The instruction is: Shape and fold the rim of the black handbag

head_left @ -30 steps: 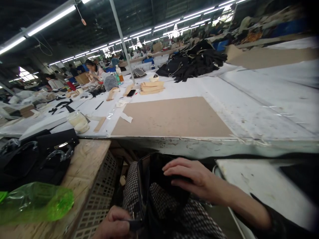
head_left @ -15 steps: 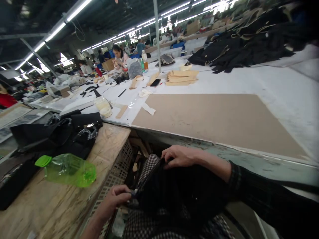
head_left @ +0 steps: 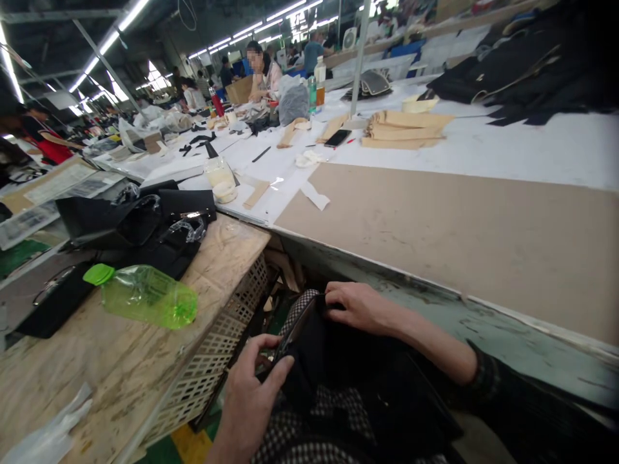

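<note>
A black fabric bag [head_left: 348, 354] lies across my lap on a black-and-white checked cloth. Along its opening edge runs a zipper [head_left: 294, 322]. My right hand [head_left: 360, 308] pinches the far end of that edge with its fingers bent. Nearer to me, my left hand [head_left: 256, 380] is at the edge's near part, thumb on the bag's side and fingers curled over the rim; some fingertips are hidden behind the fabric. Much of the bag is too dark to make out.
On the wooden bench at left stand a green-capped bottle [head_left: 145, 293] and black bags [head_left: 126, 225]. A plastic crate [head_left: 217, 361] sits below. The white table ahead carries a brown board [head_left: 435, 225], tan pieces [head_left: 406, 129] and a phone [head_left: 337, 138]. A person [head_left: 264, 71] sits beyond.
My left hand has moved up and right along the bag's edge, its thumb and index now farther apart. My right hand keeps its pinch. The camera view has turned right.
</note>
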`<state>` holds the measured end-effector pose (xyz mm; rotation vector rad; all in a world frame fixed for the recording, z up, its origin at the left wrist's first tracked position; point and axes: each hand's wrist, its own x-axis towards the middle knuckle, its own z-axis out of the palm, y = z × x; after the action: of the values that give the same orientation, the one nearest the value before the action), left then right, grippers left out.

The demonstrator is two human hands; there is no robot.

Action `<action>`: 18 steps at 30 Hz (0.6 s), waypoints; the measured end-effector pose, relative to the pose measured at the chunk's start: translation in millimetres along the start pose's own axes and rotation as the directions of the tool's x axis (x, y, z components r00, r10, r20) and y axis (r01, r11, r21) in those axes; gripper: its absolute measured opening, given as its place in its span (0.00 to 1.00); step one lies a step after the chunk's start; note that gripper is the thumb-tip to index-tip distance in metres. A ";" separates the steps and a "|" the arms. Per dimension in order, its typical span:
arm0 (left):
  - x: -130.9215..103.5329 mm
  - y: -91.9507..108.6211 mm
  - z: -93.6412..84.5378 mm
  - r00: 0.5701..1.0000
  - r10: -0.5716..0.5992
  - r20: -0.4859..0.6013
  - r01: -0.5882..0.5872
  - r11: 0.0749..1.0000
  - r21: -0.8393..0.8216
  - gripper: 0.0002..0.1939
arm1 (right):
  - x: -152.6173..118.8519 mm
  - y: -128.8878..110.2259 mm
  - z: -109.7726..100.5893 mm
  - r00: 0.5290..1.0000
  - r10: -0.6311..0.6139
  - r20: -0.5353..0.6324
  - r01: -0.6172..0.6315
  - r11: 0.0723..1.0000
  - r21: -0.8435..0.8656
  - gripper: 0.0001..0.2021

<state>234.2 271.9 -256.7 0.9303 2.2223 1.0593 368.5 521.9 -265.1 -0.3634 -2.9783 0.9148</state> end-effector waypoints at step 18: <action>3.6 -13.8 10.8 0.997 0.060 0.053 -0.058 0.998 -0.039 0.15 | 10.2 12.8 1.5 0.983 -0.163 -0.090 0.186 0.843 0.504 0.11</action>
<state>234.1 273.2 -274.5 1.0019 2.1361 1.0860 361.3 533.5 -274.1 -0.0919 -2.5255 1.5806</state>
